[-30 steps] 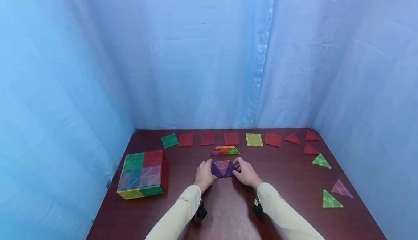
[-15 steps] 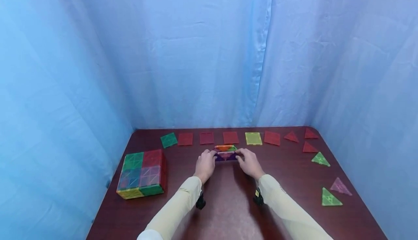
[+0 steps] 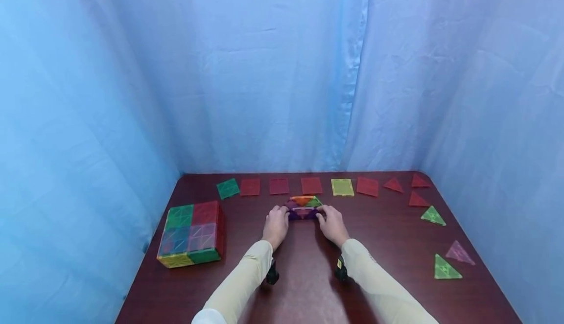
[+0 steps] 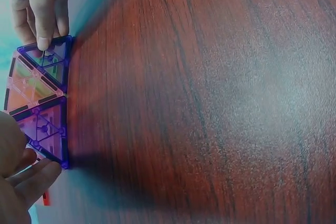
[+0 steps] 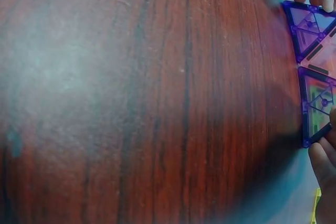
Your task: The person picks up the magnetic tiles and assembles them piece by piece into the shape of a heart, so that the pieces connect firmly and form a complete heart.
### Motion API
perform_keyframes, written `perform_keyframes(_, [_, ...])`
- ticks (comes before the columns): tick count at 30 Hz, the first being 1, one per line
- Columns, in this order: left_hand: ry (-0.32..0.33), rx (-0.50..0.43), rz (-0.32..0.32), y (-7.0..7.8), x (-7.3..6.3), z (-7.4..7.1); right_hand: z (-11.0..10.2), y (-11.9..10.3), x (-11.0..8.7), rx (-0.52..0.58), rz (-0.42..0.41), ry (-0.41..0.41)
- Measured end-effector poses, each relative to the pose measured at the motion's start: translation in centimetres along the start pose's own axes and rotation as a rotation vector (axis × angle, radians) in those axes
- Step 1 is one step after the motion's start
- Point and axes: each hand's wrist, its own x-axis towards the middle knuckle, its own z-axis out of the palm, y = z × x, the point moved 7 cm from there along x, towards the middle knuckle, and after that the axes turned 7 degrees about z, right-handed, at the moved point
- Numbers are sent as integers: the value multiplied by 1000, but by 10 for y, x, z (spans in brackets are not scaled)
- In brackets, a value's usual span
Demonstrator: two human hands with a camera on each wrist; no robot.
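Note:
A strip of three translucent magnetic tiles is held between my hands: a pink triangle [image 4: 29, 85] flanked by two purple triangles. My left hand [image 3: 276, 226] grips the end with the left purple triangle [image 4: 46, 128], fingers at its outer edge. At the other end, my right hand [image 3: 333, 226] pinches the right purple triangle [image 5: 317, 98] between thumb and fingers. The strip stands tilted up, its long edge down at the table. Close behind it is a similar strip with an orange triangle [image 3: 302, 199] and a green triangle [image 3: 315, 201], partly hidden by the held one.
A block of stacked square tiles [image 3: 189, 236] sits at the left of the table [image 3: 304, 285]. Along the back lie several squares, including a green square [image 3: 227, 188] and a yellow square [image 3: 342, 187]. Loose triangles, among them a green triangle [image 3: 447, 267], lie down the right side.
Both hands have moved away from the body, carrying the purple and pink strip up to the orange and green one. The strip lay flatter before and has been tilted up.

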Motion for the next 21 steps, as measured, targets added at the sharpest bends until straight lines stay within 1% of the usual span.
perform_keyframes(4, [-21, 4, -4, 2, -1, 1, -1, 0, 0, -1, -16, 11])
perform_keyframes(8, [-20, 9, -12, 3, -2, -1, 0, 2, 0, 0, -22, 2])
perform_keyframes(11, [-15, 10, -18, 4, -2, -2, 0, 9, 0, 22, -14, -12])
perform_keyframes(13, [-10, 9, -18, 4, -3, -3, -4, 15, -1, 30, 1, -16])
perform_keyframes(15, [-5, 4, -18, 5, -3, -3, -12, 22, -2, 12, 10, -2])
perform_keyframes(17, [-2, 1, -21, 4, -3, -3, -25, 33, -1, -30, 17, 10])
perform_keyframes(19, [-8, -3, -31, 3, -3, -2, -43, 44, 1, -86, 28, 28])
perform_keyframes(21, [-16, -7, -43, 2, -3, -1, -64, 62, 5, -157, 46, 43])
